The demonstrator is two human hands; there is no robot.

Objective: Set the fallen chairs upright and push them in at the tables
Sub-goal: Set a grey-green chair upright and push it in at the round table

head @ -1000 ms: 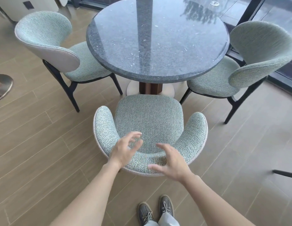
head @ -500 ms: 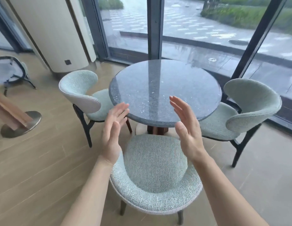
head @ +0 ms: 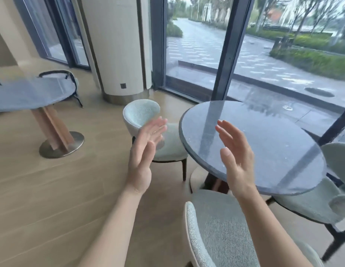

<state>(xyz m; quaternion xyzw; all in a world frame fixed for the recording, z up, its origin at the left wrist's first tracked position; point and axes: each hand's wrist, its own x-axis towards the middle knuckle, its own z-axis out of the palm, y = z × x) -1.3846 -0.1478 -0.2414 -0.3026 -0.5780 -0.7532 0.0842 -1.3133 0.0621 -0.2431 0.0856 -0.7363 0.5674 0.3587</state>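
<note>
Both hands free, left hand point(head: 142, 151) and right hand point(head: 235, 157) spread wide. I'd check fallen chair point(head: 58, 78) behind far-left table point(head: 31, 95) next, grab backrest low.

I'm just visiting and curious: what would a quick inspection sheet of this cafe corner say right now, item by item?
Surface: wood-look floor, bare where visible; round dark stone table, top bare.
Job's things: three pale green chairs upright at that table: far chair, near chair, right chair. A dark-framed chair shows behind the second table; whether it is fallen cannot be told.
Clutter: nothing seen.
Hands: left hand and right hand raised, open, palms facing each other, holding nothing.
Cables: nothing seen.
Surroundings: white column, floor-to-ceiling windows, wet paving outside.
</note>
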